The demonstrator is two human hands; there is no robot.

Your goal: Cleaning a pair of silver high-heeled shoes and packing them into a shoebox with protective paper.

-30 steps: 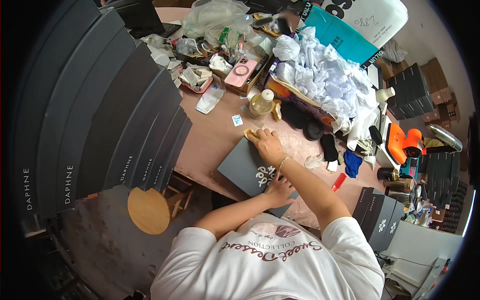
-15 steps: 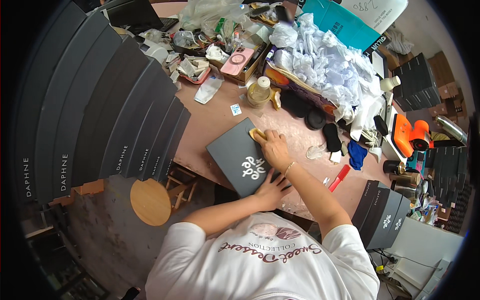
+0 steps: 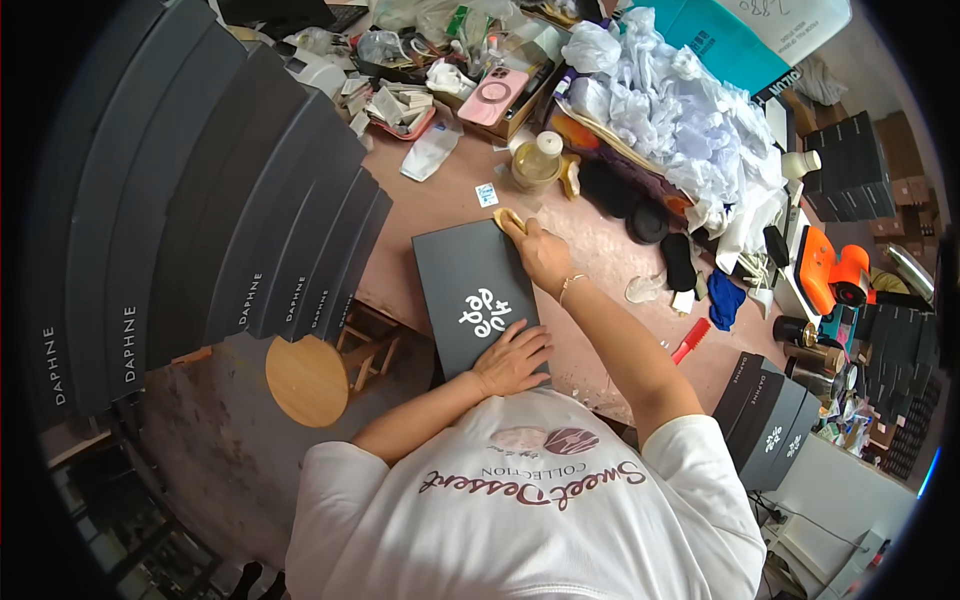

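A dark grey shoebox [image 3: 445,275] with white lettering on its lid lies at the near edge of the table. My left hand [image 3: 513,358] rests flat on the lid's near right part, fingers spread. At the box's far right corner, my right hand [image 3: 545,257] is closed on a folded yellow cloth [image 3: 507,218] and presses it to the edge. Part of the cloth is hidden under the fingers. Beyond the box stand a squat bottle with a white cap [image 3: 538,162] and a small white-and-blue sticker [image 3: 486,195].
Stacked dark shoeboxes [image 3: 210,200] rise at the left, above a round wooden stool [image 3: 305,380]. White crumpled bags [image 3: 665,120] fill a container at the back. A pink phone [image 3: 493,97], a red brush [image 3: 690,340] and a blue cloth [image 3: 725,298] lie about; more boxes [image 3: 765,420] stand right.
The box has turned clockwise, so its sides now run nearly straight away from me. My left hand has shifted from its near right edge onto the lid. The yellow cloth stays at a far corner.
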